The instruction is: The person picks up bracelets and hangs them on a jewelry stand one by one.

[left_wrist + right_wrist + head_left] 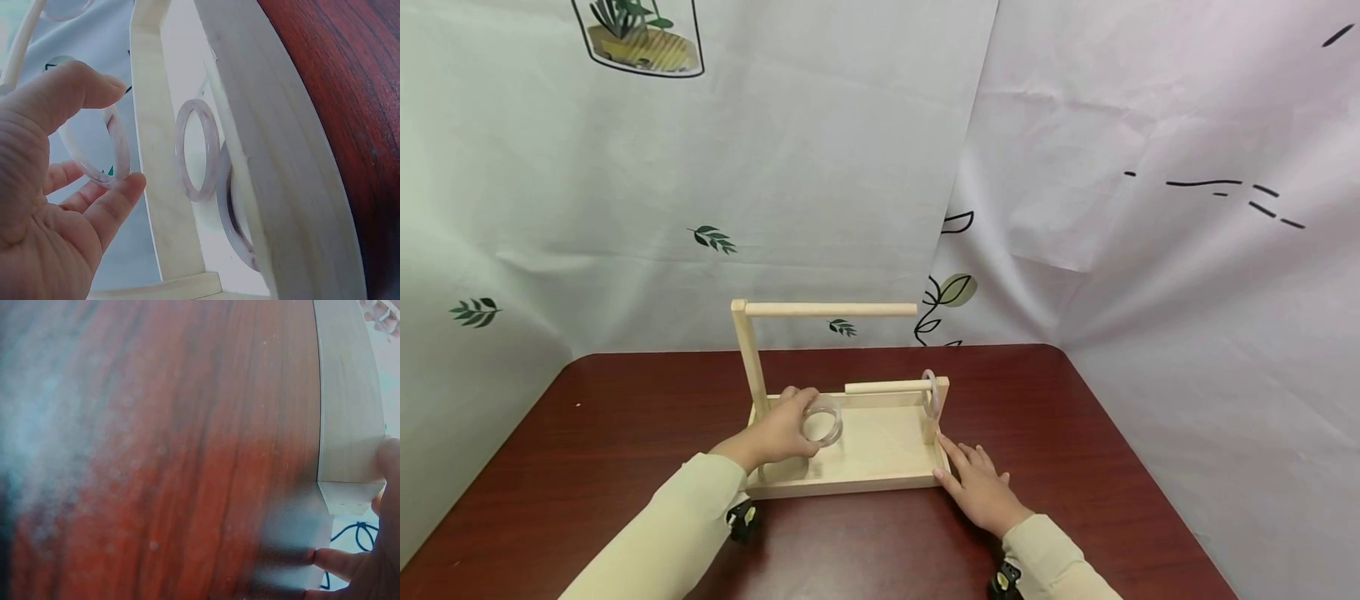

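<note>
Dark red table (1075, 433), leaf-print backdrop. Head: left hand (778, 433) pinches clear bangle (822, 422) over wooden tray (880, 467); right hand (977, 487) flat, fingers straight, against tray corner. Left wrist: thumb and fingers (115, 194) clamp bangle; 2 more rings (199, 150) beyond. Right wrist: fingertips (337, 561) at tray corner.

head view high, facing forward-down; wrist views close, all sharing the wooden rack (850, 433)

A pale, translucent bangle (822, 422) stands nearly upright over the tray floor, pinched between the thumb and fingertips (128, 184) of the left hand (778, 433). A second, matching bangle (932, 394) hangs on the short wooden peg (883, 387), beyond the left fingertips and just above the right hand's (979, 487) fingertips.
</note>
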`<move>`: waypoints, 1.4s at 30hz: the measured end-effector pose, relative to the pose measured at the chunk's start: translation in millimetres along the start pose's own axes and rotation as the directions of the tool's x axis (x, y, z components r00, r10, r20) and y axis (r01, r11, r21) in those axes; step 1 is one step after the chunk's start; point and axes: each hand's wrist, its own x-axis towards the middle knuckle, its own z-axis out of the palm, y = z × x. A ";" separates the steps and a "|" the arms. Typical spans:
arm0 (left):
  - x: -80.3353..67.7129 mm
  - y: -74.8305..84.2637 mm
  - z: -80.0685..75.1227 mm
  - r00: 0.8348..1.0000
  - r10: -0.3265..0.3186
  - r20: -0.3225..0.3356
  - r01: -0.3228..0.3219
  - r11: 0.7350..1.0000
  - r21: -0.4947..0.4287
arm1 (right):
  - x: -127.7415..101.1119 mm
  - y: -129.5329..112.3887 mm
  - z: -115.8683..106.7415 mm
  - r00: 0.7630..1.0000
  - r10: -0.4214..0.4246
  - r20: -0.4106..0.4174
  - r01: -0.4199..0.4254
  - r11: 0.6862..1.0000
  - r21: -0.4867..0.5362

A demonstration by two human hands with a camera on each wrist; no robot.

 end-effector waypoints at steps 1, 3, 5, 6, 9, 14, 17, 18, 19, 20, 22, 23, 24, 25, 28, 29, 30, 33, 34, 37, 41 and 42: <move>-0.5 -0.1 -0.3 1.000 -0.008 -0.003 0.008 1.000 -0.009 | 0.1 -0.1 0.1 1.000 0.000 -0.001 0.000 1.000 0.001; -1.5 -0.6 -0.2 1.000 -0.018 -0.014 0.017 0.999 -0.028 | 0.2 0.0 0.3 1.000 -0.002 -0.003 0.002 1.000 -0.002; -2.5 -0.8 -0.2 0.999 -0.027 -0.030 0.026 0.999 -0.040 | 0.3 -0.1 0.4 1.000 -0.004 -0.006 0.004 1.000 -0.003; -2.9 -0.8 -0.5 0.999 -0.029 -0.040 0.027 0.998 -0.050 | 0.3 -0.1 0.4 1.000 -0.005 -0.006 0.005 1.000 -0.003; -3.3 -1.4 -1.8 0.997 -0.029 -0.066 0.025 0.997 -0.067 | 0.4 0.0 0.3 1.000 -0.006 -0.004 0.006 1.000 -0.002; -4.3 -0.3 -4.6 0.997 -0.032 -0.074 0.024 0.993 -0.113 | 0.7 -0.1 -0.8 1.000 0.002 0.006 -0.002 1.000 -0.001; -3.8 0.9 -5.0 0.996 -0.037 -0.076 0.027 0.991 -0.134 | 1.0 -0.2 -1.5 1.000 0.007 0.014 -0.007 1.000 -0.001; -3.4 1.3 -4.9 0.996 -0.039 -0.080 0.028 0.990 -0.137 | 1.2 -0.1 -1.6 1.000 0.007 0.015 -0.007 1.000 -0.003; -3.0 1.6 -4.6 0.996 -0.041 -0.083 0.029 0.990 -0.140 | 1.3 -0.1 -1.6 1.000 0.007 0.016 -0.007 1.000 -0.004; -2.9 1.9 -4.2 0.995 -0.042 -0.087 0.030 0.990 -0.141 | 1.3 -0.3 -1.8 1.000 0.005 0.016 -0.005 1.000 -0.003; -2.4 3.1 -3.3 0.994 -0.048 -0.094 0.033 0.988 -0.152 | 1.3 -0.5 -1.9 1.000 0.001 0.016 -0.001 1.000 -0.005; -2.3 3.5 -2.8 0.994 -0.050 -0.096 0.034 0.986 -0.161 | 1.2 -0.5 -1.9 1.000 0.000 0.015 0.000 1.000 -0.007; -2.2 3.7 -2.3 0.994 -0.047 -0.100 0.030 0.985 -0.170 | 1.1 -0.6 -1.9 1.000 0.000 0.015 0.000 1.000 -0.007; -2.2 4.3 -1.9 0.993 -0.052 -0.102 0.033 0.983 -0.183 | 1.0 -0.6 -2.0 1.000 0.001 0.015 -0.001 1.000 -0.006; -2.2 5.4 -0.8 0.992 -0.068 -0.109 0.041 0.971 -0.235 | 0.7 -0.5 -1.9 1.000 0.003 0.016 -0.003 1.000 -0.008; -2.2 5.5 -0.6 0.991 -0.073 -0.113 0.043 0.967 -0.252 | 0.6 -0.4 -1.9 1.000 0.003 0.016 -0.003 1.000 -0.007; -2.3 5.8 -0.5 0.990 -0.078 -0.119 0.044 0.963 -0.266 | 0.6 -0.3 -1.9 1.000 0.003 0.015 -0.003 1.000 -0.006; -2.9 5.8 -0.5 0.986 -0.098 -0.137 0.053 0.951 -0.304 | 0.5 0.0 -1.6 1.000 -0.001 0.011 0.001 1.000 -0.006; -3.2 5.7 -0.5 0.984 -0.105 -0.144 0.055 0.948 -0.314 | 0.5 0.1 -1.5 1.000 -0.001 0.009 0.001 1.000 -0.007; -4.8 5.6 -0.8 0.980 -0.118 -0.161 0.058 0.940 -0.337 | 0.3 0.0 -1.3 1.000 0.000 0.007 0.000 1.000 -0.005; -7.3 6.5 -1.0 0.976 -0.130 -0.173 0.059 0.928 -0.367 | 0.2 -0.3 -1.2 1.000 0.003 0.007 -0.003 1.000 -0.002; -7.7 6.6 -1.0 0.976 -0.133 -0.175 0.060 0.927 -0.371 | 0.1 -0.4 -1.3 1.000 0.003 0.007 -0.003 1.000 -0.002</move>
